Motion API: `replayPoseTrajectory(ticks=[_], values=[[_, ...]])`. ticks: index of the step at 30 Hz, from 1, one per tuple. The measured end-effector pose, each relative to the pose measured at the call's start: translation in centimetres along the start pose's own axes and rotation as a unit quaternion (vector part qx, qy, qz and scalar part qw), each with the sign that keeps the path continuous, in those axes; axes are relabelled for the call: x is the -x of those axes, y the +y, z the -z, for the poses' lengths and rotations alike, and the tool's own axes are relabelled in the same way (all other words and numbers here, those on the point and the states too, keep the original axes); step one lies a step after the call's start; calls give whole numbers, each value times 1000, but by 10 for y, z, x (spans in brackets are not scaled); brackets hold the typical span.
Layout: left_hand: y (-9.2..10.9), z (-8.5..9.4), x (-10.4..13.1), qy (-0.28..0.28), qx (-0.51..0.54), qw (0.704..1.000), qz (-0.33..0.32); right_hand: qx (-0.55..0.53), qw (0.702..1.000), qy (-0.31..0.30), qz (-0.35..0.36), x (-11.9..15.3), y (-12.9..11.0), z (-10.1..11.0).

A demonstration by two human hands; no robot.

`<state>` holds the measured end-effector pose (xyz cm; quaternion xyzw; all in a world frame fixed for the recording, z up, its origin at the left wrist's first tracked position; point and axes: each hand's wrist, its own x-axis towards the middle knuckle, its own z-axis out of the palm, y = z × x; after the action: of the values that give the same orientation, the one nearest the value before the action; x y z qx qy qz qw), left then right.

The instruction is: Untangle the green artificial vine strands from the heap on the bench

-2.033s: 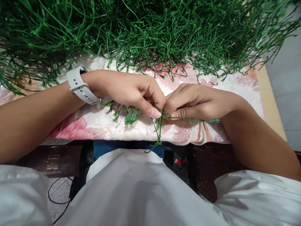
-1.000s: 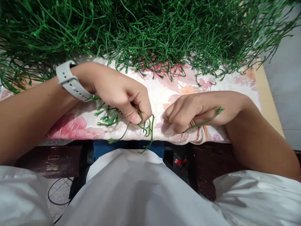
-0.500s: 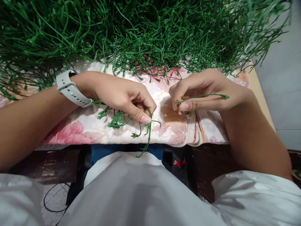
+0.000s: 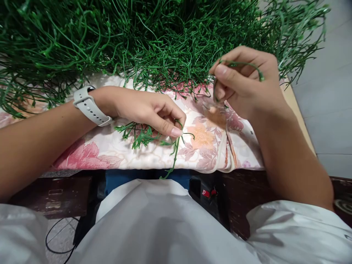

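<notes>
Thumb and fingers of my left hand [image 4: 156, 110] pinch a bunch of thin green plastic stems [image 4: 141, 136]. Their forked tips stick out below the palm, and a few thin ends hang past the cloth's front edge. My right hand [image 4: 247, 80] is raised at the right, near the front of the green heap. Between its thumb and fingers is a single curved green stem [image 4: 249, 64] with a small bud-like end by the palm. The two hands are apart.
A large heap of green plastic stems [image 4: 123, 40] covers the back of the table. Beneath lies a floral cloth [image 4: 203, 135], folded at the front edge. Pale wall tiles [image 4: 327, 110] are at the right. Dark wooden furniture [image 4: 60, 194] and a black cable [image 4: 56, 252] are below.
My right hand has risen away from my left hand toward the heap, with the stem still in its fingers. My left hand has shifted slightly right with its bunch.
</notes>
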<state>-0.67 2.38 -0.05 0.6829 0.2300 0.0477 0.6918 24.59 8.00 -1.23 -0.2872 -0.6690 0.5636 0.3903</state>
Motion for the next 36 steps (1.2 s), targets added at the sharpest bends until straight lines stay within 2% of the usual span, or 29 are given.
replayPoseTrajectory(ticks=[2, 4, 7, 11, 12, 14, 16, 17, 20, 24, 26, 29, 33, 36], values=[[0, 0, 0, 7, -1, 1000, -10, -25, 998, 56, -3, -5, 2, 5], [-1, 2, 0, 17, -9, 999, -26, -29, 996, 79, -8, -10, 2, 11], [-6, 5, 1, 28, 7, 999, -45, -16, 997, 82, -3, -12, 0, 18], [-12, 10, 1, 42, 54, 996, -56, 11, 997, 73, -3, -10, -3, 17], [-13, 11, 1, 45, 57, 996, -56, 43, 996, 71, 15, -10, -1, 17], [-14, 10, 1, 52, 55, 995, -66, 140, 983, 70, 100, -12, 8, 19], [-15, 9, 1, 55, 49, 993, -94, 228, 949, 71, 205, -17, 21, 25], [-16, 9, 1, 58, 48, 991, -107, 252, 938, 68, 228, -19, 28, 29], [-17, 8, 2, 62, 59, 990, -109, 257, 933, 49, 247, -25, 43, 42], [-17, 9, 4, 57, 71, 993, -78, 263, 926, 31, 268, -29, 48, 50], [-17, 9, 5, 81, 27, 993, -80, 262, 930, 29, 255, -27, 46, 46], [-16, 8, 4, 112, -9, 990, -82, 238, 941, 32, 239, -20, 37, 30], [-11, 1, 1, 131, 58, 988, -50, 217, 954, 35, 203, -2, 19, -2], [-10, -5, -3, 163, 104, 981, -29, 216, 957, -11, 195, 10, 9, -19]])
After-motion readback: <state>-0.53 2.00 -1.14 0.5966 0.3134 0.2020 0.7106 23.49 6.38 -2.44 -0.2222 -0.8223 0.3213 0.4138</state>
